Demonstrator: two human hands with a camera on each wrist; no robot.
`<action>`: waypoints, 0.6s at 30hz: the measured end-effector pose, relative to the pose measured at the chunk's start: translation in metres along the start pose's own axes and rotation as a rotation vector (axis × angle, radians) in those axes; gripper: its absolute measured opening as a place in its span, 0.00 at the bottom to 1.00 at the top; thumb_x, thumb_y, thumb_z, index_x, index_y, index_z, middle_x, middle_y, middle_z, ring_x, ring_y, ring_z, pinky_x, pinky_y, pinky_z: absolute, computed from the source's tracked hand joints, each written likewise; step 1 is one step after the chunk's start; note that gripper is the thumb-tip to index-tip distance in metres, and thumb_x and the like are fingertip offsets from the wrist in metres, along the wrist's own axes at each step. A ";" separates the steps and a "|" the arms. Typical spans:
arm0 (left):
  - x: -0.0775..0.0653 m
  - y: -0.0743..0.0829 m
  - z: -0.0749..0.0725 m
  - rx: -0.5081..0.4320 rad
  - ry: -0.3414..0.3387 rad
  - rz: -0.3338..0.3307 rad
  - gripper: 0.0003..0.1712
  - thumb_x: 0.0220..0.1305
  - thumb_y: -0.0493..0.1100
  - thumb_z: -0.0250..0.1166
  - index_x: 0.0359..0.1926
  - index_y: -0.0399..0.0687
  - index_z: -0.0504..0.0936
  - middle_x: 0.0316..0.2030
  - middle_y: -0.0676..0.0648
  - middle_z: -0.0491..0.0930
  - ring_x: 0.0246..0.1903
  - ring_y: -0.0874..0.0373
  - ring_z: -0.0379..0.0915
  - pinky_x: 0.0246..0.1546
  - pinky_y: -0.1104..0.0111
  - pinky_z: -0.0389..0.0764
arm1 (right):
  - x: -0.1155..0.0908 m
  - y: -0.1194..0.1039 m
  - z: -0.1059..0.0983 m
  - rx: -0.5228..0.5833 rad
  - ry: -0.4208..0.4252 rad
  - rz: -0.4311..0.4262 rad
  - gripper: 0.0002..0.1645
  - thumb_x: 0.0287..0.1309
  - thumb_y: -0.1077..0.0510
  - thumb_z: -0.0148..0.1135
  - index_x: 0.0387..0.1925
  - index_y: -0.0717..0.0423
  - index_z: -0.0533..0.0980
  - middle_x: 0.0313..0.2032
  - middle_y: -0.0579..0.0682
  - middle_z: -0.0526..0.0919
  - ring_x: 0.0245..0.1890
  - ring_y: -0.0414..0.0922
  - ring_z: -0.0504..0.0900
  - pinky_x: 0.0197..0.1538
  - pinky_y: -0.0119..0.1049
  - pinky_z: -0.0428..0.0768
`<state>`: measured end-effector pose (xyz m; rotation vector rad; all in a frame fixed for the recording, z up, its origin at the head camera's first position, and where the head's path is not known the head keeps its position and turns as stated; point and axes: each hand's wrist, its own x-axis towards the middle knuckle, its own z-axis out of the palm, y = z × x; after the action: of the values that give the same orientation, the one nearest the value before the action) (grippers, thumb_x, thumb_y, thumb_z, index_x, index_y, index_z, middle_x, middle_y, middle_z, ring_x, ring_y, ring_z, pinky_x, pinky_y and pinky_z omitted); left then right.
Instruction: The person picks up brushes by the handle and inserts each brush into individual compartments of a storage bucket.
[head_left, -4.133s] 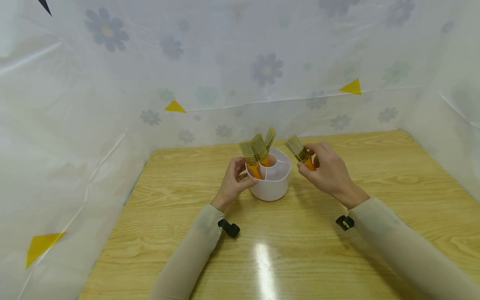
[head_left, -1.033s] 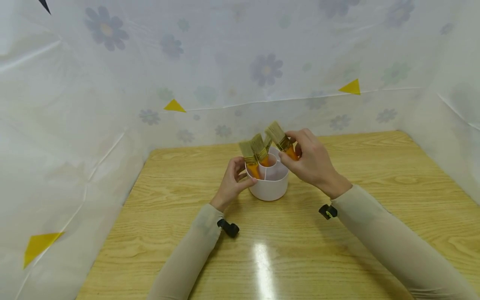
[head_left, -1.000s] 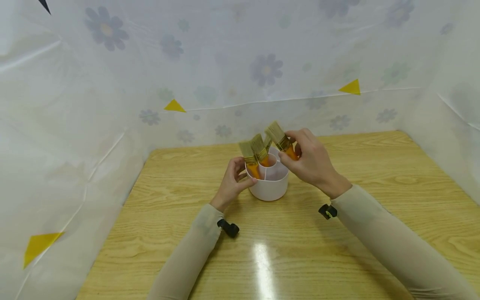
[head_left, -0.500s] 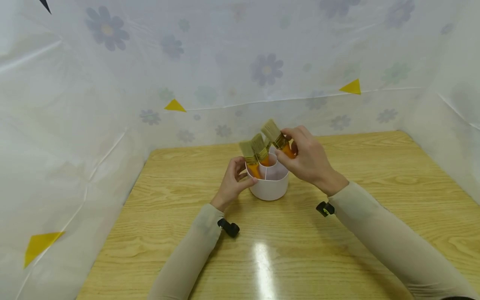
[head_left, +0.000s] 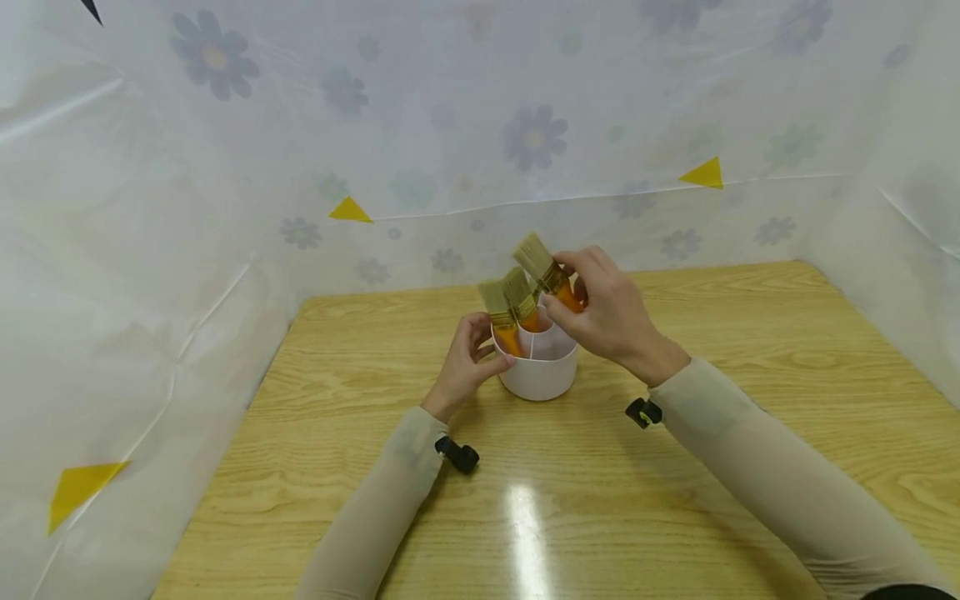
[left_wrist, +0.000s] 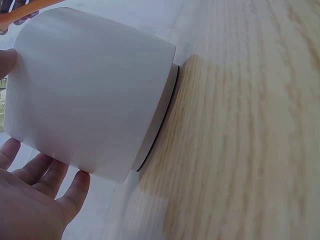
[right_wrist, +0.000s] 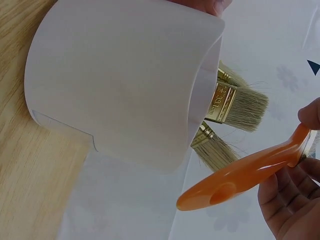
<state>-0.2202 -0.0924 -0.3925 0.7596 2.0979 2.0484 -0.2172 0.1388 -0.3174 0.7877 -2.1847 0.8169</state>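
A round white organizer with compartments (head_left: 538,382) stands upright on the table. My left hand (head_left: 461,371) holds its left side, thumb at the front rim and fingers along the wall. Orange-handled paintbrushes (head_left: 507,337) stand in it, bristles up; the right wrist view shows three bristle heads, including a flat brush (right_wrist: 245,107). Above the rear right of the organizer, my right hand (head_left: 611,312) pinches another paintbrush (head_left: 534,254) near its metal band. Its orange handle (right_wrist: 235,175) hangs free outside the rim in the right wrist view, bristles tilted up and left.
The wood-grain table (head_left: 360,500) stretches round the organizer. Pale flowered plastic sheeting (head_left: 450,125) encloses the back and sides, with yellow triangles (head_left: 702,173) on it. Black wrist devices (head_left: 457,456) sit on both sleeves.
Carrying the paintbrush, my right hand has moved left and slightly up, from beside the organizer to above its rear right part. The left hand and organizer have stayed in place.
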 end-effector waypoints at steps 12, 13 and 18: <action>0.000 0.000 0.000 0.009 -0.007 0.002 0.36 0.58 0.29 0.63 0.63 0.30 0.54 0.63 0.32 0.63 0.63 0.41 0.58 0.63 0.47 0.61 | 0.004 -0.002 0.002 0.004 -0.018 -0.015 0.27 0.52 0.58 0.65 0.55 0.62 0.73 0.39 0.54 0.75 0.24 0.43 0.69 0.23 0.34 0.68; 0.000 0.000 0.000 0.007 -0.007 0.003 0.36 0.58 0.29 0.63 0.63 0.30 0.54 0.63 0.32 0.63 0.63 0.40 0.58 0.63 0.47 0.61 | 0.004 -0.002 0.002 0.006 -0.018 -0.015 0.27 0.52 0.58 0.65 0.55 0.62 0.73 0.39 0.54 0.75 0.24 0.42 0.68 0.23 0.34 0.68; -0.001 0.001 0.000 0.002 -0.008 0.003 0.36 0.58 0.29 0.63 0.63 0.29 0.54 0.62 0.32 0.62 0.63 0.40 0.58 0.63 0.47 0.61 | 0.005 -0.003 0.003 0.010 -0.018 -0.021 0.27 0.53 0.57 0.65 0.55 0.62 0.73 0.39 0.54 0.75 0.24 0.40 0.67 0.23 0.34 0.69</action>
<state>-0.2195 -0.0930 -0.3920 0.7703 2.0960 2.0416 -0.2197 0.1332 -0.3143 0.8243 -2.1862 0.8134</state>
